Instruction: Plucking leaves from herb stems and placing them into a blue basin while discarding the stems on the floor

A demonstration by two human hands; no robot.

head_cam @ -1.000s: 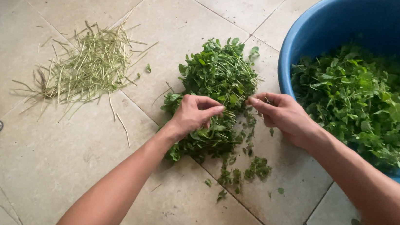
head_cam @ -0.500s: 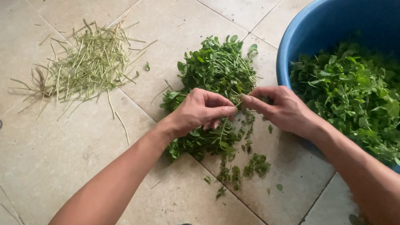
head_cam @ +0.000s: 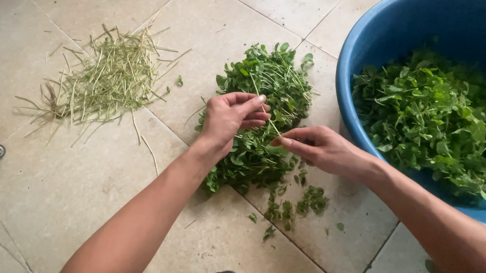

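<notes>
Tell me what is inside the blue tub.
The blue tub holds a heap of picked green leaves. They cover its bottom, so anything beneath them is hidden, and the frame cuts off the tub's far side.

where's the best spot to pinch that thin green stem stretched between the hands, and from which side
Probably near its two bare ends, from above. The thin green stem runs slantwise over the pile of leafy green sprigs on the beige tiled floor. The left hand pinches its upper end, the right hand its lower end; the span between is too slender to grip.
</notes>
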